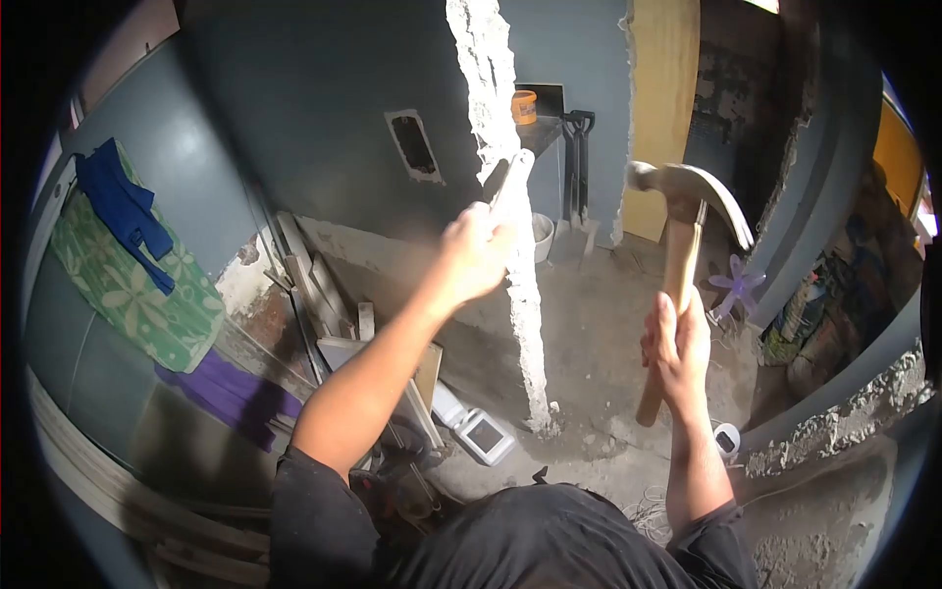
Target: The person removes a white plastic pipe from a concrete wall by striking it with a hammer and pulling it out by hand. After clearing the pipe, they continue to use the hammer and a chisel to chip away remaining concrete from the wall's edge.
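My right hand point(677, 348) is closed round the wooden handle of a claw hammer point(683, 250), which stands nearly upright with its metal head on top and the claw curving to the right. My left hand point(478, 252) reaches forward, fingers wrapped round a short chisel point(509, 187); motion and glare blur the hand, and the chisel's tip is hard to make out. Right behind it is the rough, broken white edge of a wall point(488, 74), running from the top of the view down to the floor. Hammer and chisel are well apart.
An orange tub point(525, 107) sits on a ledge beyond the wall, near shovels point(579, 162) and a white bucket point(542, 238). A white case point(483, 436) and timber boards point(314, 285) lie at lower left. A green flowered cloth point(137, 280) hangs at left.
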A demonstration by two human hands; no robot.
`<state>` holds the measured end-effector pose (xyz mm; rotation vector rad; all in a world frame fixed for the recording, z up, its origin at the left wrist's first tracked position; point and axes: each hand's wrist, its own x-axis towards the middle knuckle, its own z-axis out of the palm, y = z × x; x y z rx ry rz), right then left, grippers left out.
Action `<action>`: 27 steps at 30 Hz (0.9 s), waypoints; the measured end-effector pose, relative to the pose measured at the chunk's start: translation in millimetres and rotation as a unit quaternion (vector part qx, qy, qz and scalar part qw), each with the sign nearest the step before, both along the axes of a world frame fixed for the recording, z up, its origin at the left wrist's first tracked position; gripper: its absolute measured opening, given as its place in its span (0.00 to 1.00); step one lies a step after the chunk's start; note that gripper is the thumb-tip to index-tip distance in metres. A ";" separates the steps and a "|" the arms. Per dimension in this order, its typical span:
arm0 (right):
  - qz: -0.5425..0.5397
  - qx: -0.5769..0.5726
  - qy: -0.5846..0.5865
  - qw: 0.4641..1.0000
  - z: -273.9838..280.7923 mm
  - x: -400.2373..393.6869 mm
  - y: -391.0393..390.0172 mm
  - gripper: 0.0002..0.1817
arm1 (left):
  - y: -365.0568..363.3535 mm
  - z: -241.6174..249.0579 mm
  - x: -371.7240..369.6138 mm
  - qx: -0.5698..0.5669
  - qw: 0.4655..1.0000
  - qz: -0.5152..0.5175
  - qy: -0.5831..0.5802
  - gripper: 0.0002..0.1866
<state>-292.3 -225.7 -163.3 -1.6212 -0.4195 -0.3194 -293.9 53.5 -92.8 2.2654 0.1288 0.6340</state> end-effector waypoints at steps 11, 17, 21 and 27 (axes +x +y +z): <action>0.116 0.601 0.227 0.757 -78.3 57.3 25.3 0.19 | -8.7 47.4 -27.1 -0.061 0.976 -0.061 0.202 0.13; 0.200 0.539 0.351 0.739 -12.5 14.0 103.6 0.15 | -7.8 68.1 -24.8 0.058 0.962 -0.054 0.263 0.14; 0.377 0.422 0.355 0.744 -9.0 -6.5 143.8 0.18 | 6.7 80.5 -21.6 0.095 0.954 -0.042 0.280 0.10; 0.341 0.499 0.330 0.726 -2.3 -31.4 173.8 0.18 | 27.3 82.3 -24.4 0.012 0.964 -0.100 0.246 0.14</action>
